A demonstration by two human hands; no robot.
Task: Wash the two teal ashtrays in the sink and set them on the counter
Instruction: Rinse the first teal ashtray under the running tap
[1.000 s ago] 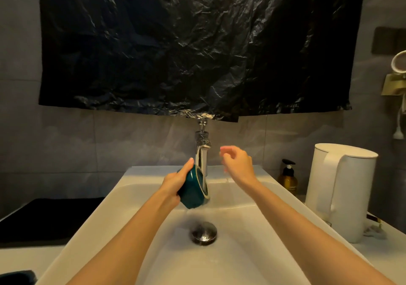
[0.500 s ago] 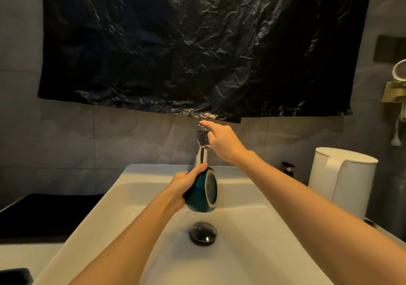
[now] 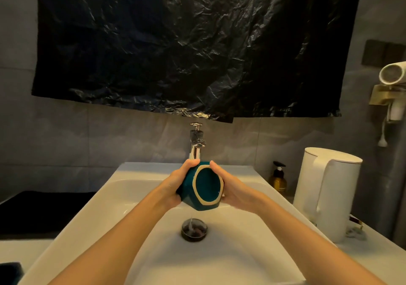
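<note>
A teal ashtray (image 3: 206,186) with a tan hexagonal rim is tipped on its side over the white sink (image 3: 136,199), its opening facing me. My left hand (image 3: 178,186) grips its left side and my right hand (image 3: 232,190) holds its right side. It sits just below the chrome tap (image 3: 196,144). A thin trickle of water falls from it toward the drain (image 3: 194,229). A dark teal thing (image 3: 9,271) shows at the lower left corner; I cannot tell whether it is the second ashtray.
A white electric kettle (image 3: 327,192) stands on the counter to the right of the sink, with an amber pump bottle (image 3: 278,180) behind it. A black mat (image 3: 44,212) lies on the left. A hair dryer (image 3: 393,76) hangs on the right wall. Black plastic sheeting (image 3: 193,43) covers the wall above.
My right hand has left the tap handle and come down onto the ashtray's right side. The ashtray has turned so its opening faces me.
</note>
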